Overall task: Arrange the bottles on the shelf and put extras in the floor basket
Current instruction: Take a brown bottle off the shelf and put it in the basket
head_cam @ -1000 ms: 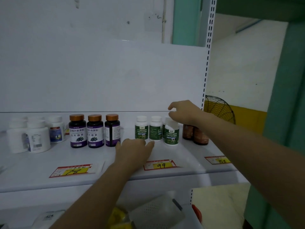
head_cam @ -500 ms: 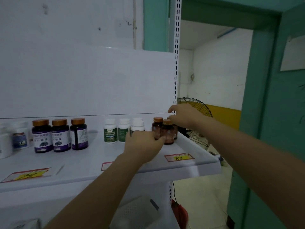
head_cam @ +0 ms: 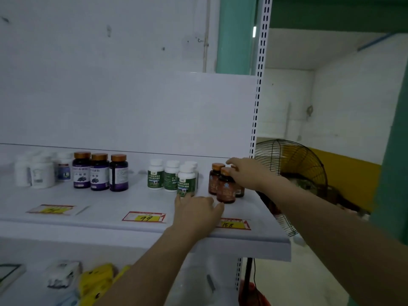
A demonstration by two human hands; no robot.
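The three small amber-brown plastic bottles with copper caps (head_cam: 225, 184) are standing clustered at the right end of the white metal shelf (head_cam: 110, 219), at about 3 o'clock from the green-labelled white bottles (head_cam: 172, 177). Your right hand (head_cam: 245, 173) is reaching in from 4 o'clock, fingers curled over the caps of the rear amber bottles; whether it is gripping one, you cannot tell. Your left hand (head_cam: 196, 212) is resting open and flat on the shelf, fingertips just beside the front amber bottle and the nearest white bottle. Further toward 9 o'clock, three dark purple bottles with copper caps (head_cam: 100, 172) are standing in a row, then plain white bottles (head_cam: 39, 173). A black wire fan (head_cam: 293, 173) is sitting beyond the shelf's right edge.
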